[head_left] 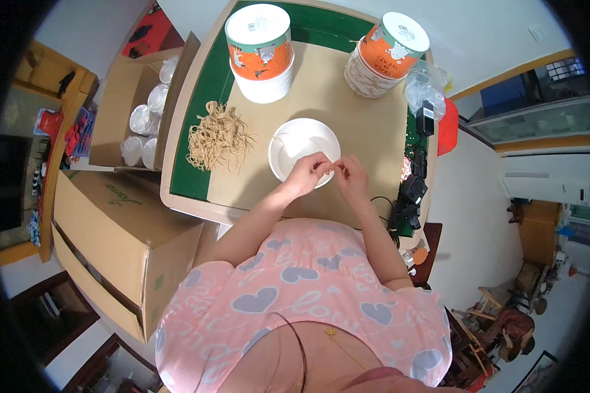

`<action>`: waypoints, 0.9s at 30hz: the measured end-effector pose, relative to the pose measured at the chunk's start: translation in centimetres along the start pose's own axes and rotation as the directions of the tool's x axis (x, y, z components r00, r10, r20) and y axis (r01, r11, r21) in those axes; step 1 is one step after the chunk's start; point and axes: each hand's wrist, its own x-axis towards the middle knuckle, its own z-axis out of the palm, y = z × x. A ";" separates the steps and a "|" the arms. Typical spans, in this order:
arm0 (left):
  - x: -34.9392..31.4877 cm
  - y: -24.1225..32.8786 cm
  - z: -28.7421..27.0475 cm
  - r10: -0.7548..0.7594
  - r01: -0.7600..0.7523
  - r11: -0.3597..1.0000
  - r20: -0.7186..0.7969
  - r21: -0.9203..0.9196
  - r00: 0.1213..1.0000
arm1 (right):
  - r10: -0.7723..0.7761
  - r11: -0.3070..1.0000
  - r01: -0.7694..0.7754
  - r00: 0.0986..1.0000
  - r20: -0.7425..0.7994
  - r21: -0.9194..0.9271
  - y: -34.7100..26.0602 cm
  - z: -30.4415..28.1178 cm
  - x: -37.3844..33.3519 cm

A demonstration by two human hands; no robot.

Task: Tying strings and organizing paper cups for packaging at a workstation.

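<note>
In front of me on the brown sheet stands a white paper bucket (303, 135), its open mouth facing up. A thin tan cord (328, 156) shows at its near side, and a bit of cord seems to cross the far left of its rim. My left hand (310, 173) pinches over the near rim, fingertips closed on the cord. Close beside it on the right, my right hand (352, 179) is also closed in a pinch, its fingertips almost meeting the left ones. What lies between the fingertips is mostly hidden. A loose heap of tan cords (219, 137) lies to the left.
Upside-down bucket stacks stand at the far left (261, 69) and far right (388, 52), each topped by an orange-and-green printed bucket. Black power adapters (413, 187) line the table's right edge. Left of the table are an open carton (115, 141) with wrapped white goods and a large cardboard box (121, 229).
</note>
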 end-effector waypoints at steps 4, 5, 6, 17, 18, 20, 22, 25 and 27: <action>0.1 -1.0 -0.2 0.011 -0.014 0.998 -0.056 -0.058 0.998 | 0.089 0.995 -0.093 0.993 0.082 0.040 -0.4 -0.4 0.1; 0.1 -0.6 -0.3 -0.005 0.004 1.000 -0.064 -0.007 0.998 | 0.090 0.995 -0.093 0.993 0.083 0.039 -0.7 -0.5 0.1; 0.1 -0.3 -0.3 -0.020 0.023 0.999 -0.073 0.045 0.997 | 0.096 0.994 -0.100 0.993 0.063 0.052 -1.1 -0.6 0.1; -1.0 3.2 -1.4 -0.120 0.101 0.959 0.058 0.266 0.991 | 0.106 0.991 -0.105 0.994 -0.003 0.085 -0.5 -1.3 0.1; -1.1 3.7 -1.3 -0.113 0.096 0.984 0.108 0.149 0.988 | 0.015 0.999 -0.015 1.000 -0.006 0.046 -0.9 -1.5 0.2; -1.3 4.5 -1.2 -0.101 0.093 0.991 0.085 0.093 0.991 | -0.079 0.997 0.079 0.997 -0.005 0.006 -1.5 -1.8 0.2; -1.5 5.3 -0.9 -0.090 0.087 0.995 0.065 0.038 0.994 | -0.091 0.996 0.091 0.996 -0.021 0.014 -2.0 -1.9 -0.3; -2.4 6.4 -0.3 -0.059 0.062 0.998 0.097 -0.033 0.994 | -0.126 0.987 0.132 0.989 -0.073 0.086 -2.2 -1.8 -0.6; -2.8 7.1 0.0 -0.064 0.071 0.995 0.106 -0.064 0.992 | -0.130 0.989 0.134 0.989 -0.066 0.063 -1.4 -1.5 -0.8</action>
